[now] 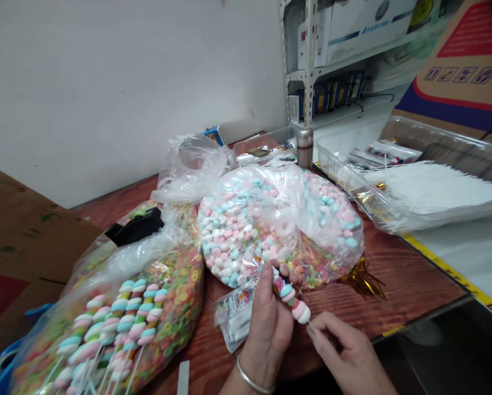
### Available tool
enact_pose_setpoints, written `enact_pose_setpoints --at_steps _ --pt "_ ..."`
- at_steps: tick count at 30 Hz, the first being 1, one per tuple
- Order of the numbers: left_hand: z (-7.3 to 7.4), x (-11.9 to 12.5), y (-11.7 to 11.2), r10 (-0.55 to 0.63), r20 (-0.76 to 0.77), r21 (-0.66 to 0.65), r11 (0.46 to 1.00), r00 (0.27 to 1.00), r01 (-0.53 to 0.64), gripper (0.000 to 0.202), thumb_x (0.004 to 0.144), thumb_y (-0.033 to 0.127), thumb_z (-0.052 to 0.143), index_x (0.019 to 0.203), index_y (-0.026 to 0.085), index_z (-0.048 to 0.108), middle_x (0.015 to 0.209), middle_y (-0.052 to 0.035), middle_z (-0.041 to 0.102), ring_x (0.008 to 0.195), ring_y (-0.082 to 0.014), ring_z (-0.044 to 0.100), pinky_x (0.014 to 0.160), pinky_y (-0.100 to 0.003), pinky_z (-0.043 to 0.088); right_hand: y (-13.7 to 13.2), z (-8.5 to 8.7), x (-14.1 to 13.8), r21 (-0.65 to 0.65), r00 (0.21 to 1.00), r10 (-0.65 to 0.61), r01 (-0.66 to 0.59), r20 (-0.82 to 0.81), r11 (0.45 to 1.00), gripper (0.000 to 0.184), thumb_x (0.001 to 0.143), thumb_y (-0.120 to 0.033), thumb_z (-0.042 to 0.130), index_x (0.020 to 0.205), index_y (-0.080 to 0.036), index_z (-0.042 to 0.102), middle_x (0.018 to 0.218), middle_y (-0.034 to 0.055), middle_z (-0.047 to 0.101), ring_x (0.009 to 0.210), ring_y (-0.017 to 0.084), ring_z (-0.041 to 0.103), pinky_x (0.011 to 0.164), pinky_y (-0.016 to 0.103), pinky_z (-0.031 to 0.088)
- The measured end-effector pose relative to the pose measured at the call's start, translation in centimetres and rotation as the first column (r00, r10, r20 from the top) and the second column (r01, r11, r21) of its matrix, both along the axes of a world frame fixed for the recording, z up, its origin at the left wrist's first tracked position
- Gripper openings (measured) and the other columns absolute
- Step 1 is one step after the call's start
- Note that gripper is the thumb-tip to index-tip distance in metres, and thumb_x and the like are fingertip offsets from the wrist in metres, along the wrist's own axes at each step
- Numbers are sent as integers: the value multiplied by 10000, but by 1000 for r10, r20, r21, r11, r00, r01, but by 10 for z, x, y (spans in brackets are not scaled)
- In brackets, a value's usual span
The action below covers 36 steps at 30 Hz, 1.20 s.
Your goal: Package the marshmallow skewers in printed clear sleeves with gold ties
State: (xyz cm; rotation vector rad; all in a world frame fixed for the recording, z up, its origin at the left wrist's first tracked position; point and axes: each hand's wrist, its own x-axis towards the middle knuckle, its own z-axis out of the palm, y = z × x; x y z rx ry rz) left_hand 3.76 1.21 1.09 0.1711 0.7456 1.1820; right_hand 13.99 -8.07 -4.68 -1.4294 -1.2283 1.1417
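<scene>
- Your left hand (270,323) is closed around a candy stick (292,300), just above the table (414,280), in front of the marshmallow bag (270,219).
- Your right hand (344,351) pinches the stick's bottom tip.
- Many finished sticks (118,323) lie on the ring-candy bag (180,285), so a lot looks done.
- Both bags look full, so lots seems left.
- A small packet (235,315) lies under your left hand, and gold ribbon (361,280) sits close by.

Glossy plastic bag (278,219), wooden table (410,285).
</scene>
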Motion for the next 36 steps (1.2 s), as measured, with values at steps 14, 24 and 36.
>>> enact_pose_setpoints --at_steps 14,24,36 --pt "-10 9 -10 -49 -5 22 999 999 49 210 865 366 635 873 158 605 732 -5 593 693 -134 599 689 -272 512 5 8 0 33 984 -19 14 180 999 339 958 -401 451 696 -204 542 617 -27 516 563 123 472 534 217 352" --pt "-12 -4 9 27 42 -50 998 999 -25 175 813 321 707 864 180 616 740 23 569 655 -106 586 695 -267 537 2 -3 3 306 832 -142 -34 535 951 288 947 -270 491 670 -213 549 593 -20 537 539 126 498 561 261 327" --pt "-16 13 -16 -95 61 -42 994 994 98 238 845 384 655 833 152 601 744 -15 584 697 -142 598 684 -270 510 12 8 4 -55 995 24 -18 98 998 384 970 -449 418 698 -202 530 632 -16 549 595 136 507 540 221 371"
